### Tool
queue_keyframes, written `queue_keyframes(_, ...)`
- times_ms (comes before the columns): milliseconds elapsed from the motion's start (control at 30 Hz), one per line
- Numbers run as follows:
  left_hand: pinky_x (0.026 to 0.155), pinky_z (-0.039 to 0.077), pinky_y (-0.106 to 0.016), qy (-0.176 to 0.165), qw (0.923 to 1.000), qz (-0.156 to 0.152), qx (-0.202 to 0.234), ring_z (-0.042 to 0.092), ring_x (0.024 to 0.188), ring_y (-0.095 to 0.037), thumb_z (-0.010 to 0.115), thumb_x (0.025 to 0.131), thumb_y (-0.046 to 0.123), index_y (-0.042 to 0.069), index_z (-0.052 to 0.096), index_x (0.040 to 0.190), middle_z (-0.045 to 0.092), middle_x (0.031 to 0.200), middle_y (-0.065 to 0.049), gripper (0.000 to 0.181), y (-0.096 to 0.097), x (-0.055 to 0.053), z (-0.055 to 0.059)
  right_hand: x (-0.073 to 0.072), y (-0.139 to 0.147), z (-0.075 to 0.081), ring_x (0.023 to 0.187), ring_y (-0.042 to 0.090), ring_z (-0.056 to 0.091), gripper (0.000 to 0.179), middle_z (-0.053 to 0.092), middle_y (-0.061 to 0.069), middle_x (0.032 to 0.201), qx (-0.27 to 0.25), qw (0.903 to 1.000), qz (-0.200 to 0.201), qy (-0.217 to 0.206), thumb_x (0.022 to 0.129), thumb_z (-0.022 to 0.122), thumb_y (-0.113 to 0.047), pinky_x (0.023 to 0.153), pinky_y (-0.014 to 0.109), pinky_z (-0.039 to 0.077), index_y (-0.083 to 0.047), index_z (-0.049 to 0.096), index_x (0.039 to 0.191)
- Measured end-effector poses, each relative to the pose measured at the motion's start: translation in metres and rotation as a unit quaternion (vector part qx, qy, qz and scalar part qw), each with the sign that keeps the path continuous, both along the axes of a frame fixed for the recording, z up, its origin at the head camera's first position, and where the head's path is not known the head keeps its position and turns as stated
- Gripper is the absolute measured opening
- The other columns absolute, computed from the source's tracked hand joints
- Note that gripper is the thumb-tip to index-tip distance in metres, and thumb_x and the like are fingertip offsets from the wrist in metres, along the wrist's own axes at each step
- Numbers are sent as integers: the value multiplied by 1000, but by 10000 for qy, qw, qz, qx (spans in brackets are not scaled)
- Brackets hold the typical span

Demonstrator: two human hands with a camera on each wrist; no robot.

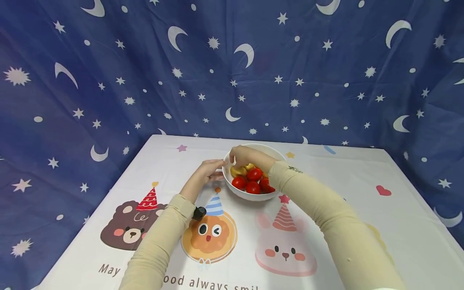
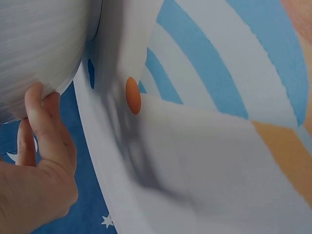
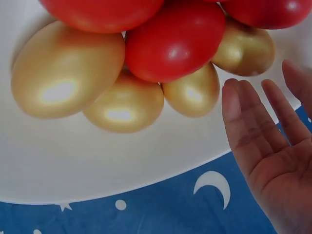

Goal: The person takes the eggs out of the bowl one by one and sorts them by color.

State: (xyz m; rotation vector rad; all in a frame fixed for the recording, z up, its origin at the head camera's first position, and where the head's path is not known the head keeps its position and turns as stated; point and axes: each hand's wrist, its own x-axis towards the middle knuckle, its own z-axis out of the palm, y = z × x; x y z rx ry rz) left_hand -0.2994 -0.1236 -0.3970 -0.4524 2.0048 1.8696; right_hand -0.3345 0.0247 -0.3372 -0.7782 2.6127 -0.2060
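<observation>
A white bowl [image 1: 250, 197] stands on the table with several glossy red eggs [image 1: 253, 187] and gold eggs [image 1: 237, 171] in it. My left hand [image 1: 207, 171] rests against the bowl's left side; in the left wrist view its fingers [image 2: 35, 109] touch the outer wall. Over the bowl's far left part, my right hand [image 1: 246, 156] reaches in from the right with the wrist bent down. The right wrist view shows that hand's fingers [image 3: 243, 109] extended, apart from each other at the tips, close beside a gold egg [image 3: 243, 51] and holding nothing.
A white cloth [image 1: 348, 177] printed with party animals and shapes covers the table. Behind it hangs a dark blue curtain [image 1: 275, 112] with moons and stars, also along both sides. A small black device [image 1: 199, 213] sits at my left wrist.
</observation>
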Motion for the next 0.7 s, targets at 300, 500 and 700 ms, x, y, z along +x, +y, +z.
queue_keyframes(300,68,60,-19,-24,10000,8,3,63,102,-22,60,88,19,7,55,132,53,134,-15,46,3,0,-3,3,-2,-9,82,18,52,32,63,8,102,239,9995,168,-119,77,71,-3,72,20,55,-5,66,109)
queue_keyframes(500,69,61,-19,-135,9997,-51,171,61,96,-19,61,91,21,9,54,132,53,134,-13,44,3,-1,-4,3,0,-13,85,19,54,29,66,7,98,284,9985,458,107,75,73,-4,78,22,53,-4,67,103)
queue_keyframes(700,67,60,-17,-175,9992,-290,210,61,90,-15,61,92,26,11,52,135,51,137,-13,46,-5,-3,1,1,-1,-6,93,21,53,32,63,8,108,166,9994,307,25,77,73,-7,85,24,55,-7,64,108)
